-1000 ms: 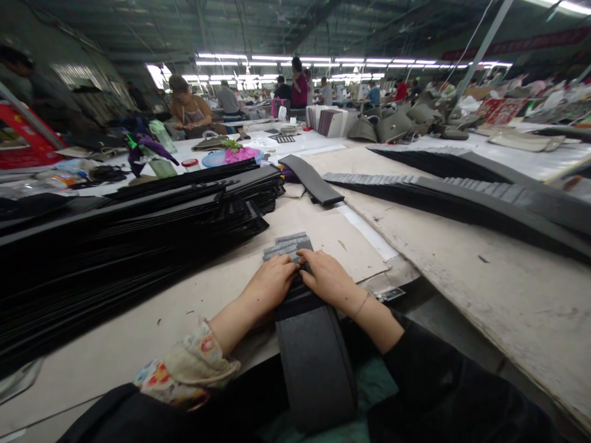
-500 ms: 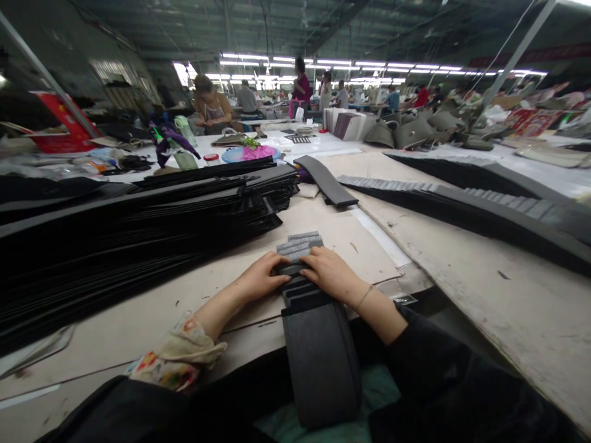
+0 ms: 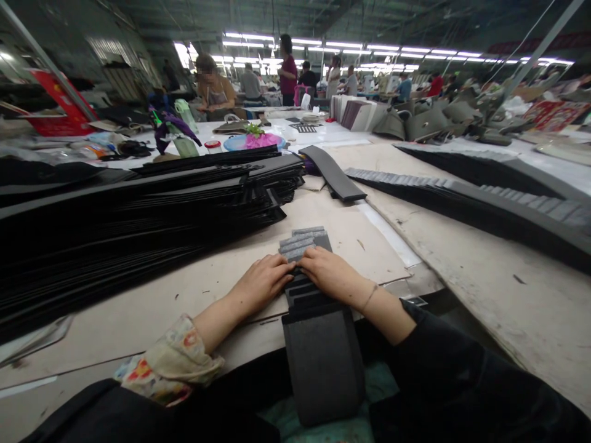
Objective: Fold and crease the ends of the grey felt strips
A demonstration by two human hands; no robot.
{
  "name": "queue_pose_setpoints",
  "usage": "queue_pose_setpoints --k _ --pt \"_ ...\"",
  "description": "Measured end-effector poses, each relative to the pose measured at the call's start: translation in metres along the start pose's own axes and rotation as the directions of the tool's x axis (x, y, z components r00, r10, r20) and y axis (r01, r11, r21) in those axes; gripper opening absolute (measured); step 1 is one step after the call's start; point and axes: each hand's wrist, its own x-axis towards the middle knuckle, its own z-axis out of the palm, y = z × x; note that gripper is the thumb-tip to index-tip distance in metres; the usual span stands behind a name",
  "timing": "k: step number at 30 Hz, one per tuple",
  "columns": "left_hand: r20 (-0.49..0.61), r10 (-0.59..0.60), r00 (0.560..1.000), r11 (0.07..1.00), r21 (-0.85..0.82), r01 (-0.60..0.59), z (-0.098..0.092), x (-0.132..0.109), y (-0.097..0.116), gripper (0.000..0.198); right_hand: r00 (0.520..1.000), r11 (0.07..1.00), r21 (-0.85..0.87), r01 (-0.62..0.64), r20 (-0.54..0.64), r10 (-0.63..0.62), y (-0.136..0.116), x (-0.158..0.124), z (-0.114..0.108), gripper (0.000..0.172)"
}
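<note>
Under long tube lights, a pale, scuffed worktable point(image 3: 184, 311) spreads through a busy workshop, and toward eleven o'clock a person in a mustard top point(image 3: 215, 92) bends over another spot. In front of me, at six o'clock, a stepped stack of dark strips point(image 3: 322, 366) runs from the table edge down over the worker's lap, its far end resting on the board.

Both hands are on that far part. The left hand point(image 3: 262, 280) comes in from eight o'clock, fingers drawn close together, tips at the stack's near-side edges; the right hand point(image 3: 329, 274) comes from four o'clock, fingertips curled down almost against the left's. Whether either is truly pinching a strip, I can't tell.

As for progress, I'd call it partway: a few pale grey ends point(image 3: 297, 246) show in steps beyond the fingers, while the layers nearer the lap look plain and dark. At two o'clock a long fanned row point(image 3: 455, 200) carries many such pale ends, which looks like finished work. The big dark heap point(image 3: 143, 240) at nine o'clock shows none that I can make out; I can't judge its count.
</note>
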Motion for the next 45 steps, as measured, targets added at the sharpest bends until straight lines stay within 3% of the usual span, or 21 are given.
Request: queue_pose_setpoints --k 8,12,18,22,27,30,35,40,45 --pt "-0.094 -0.022 0.995 0.997 -0.076 0.015 0.009 -0.021 -0.006 0.031 1.000 1.000 0.013 0.006 -0.018 -0.005 0.002 -0.005 -0.002 0.026" --pt "-0.069 -0.060 0.996 0.995 -0.078 0.055 0.007 -0.025 -0.006 0.032 0.999 1.000 0.023 -0.020 -0.025 0.020 0.001 -0.005 0.000 0.027" --pt "0.076 -0.124 0.989 0.974 -0.180 0.136 -0.015 -0.004 -0.015 0.027 0.998 0.999 0.017 -0.049 -0.027 0.050 -0.002 -0.005 0.000 0.027" --pt "0.021 -0.265 0.964 0.958 -0.110 0.266 -0.018 0.016 -0.021 0.028 0.996 0.998 0.017 -0.067 -0.057 0.068 -0.004 -0.008 0.001 0.027" --pt "-0.025 -0.199 0.980 0.980 -0.020 0.198 -0.011 0.026 -0.016 0.025 0.993 0.997 0.015 -0.081 -0.081 0.082 -0.005 -0.010 0.002 0.025" --pt "-0.037 -0.275 0.961 0.957 -0.107 0.270 -0.011 0.031 -0.015 0.018 0.992 0.995 0.030 -0.092 -0.084 0.095 -0.005 -0.012 0.002 0.024" --pt "0.089 -0.420 0.903 0.843 -0.330 0.424 -0.015 0.045 -0.019 0.018 0.986 0.992 0.055 -0.114 -0.112 0.120 -0.004 -0.014 0.006 0.027" --pt "0.308 -0.441 0.843 0.563 -0.636 0.527 -0.022 0.058 -0.009 0.034 0.985 0.992 0.066 -0.108 -0.126 0.115 -0.004 -0.016 0.008 0.028" --pt "0.317 -0.292 0.902 0.657 -0.619 0.430 -0.016 0.080 0.003 0.042 0.982 0.991 0.068 -0.114 -0.144 0.123 -0.003 -0.016 0.010 0.025"
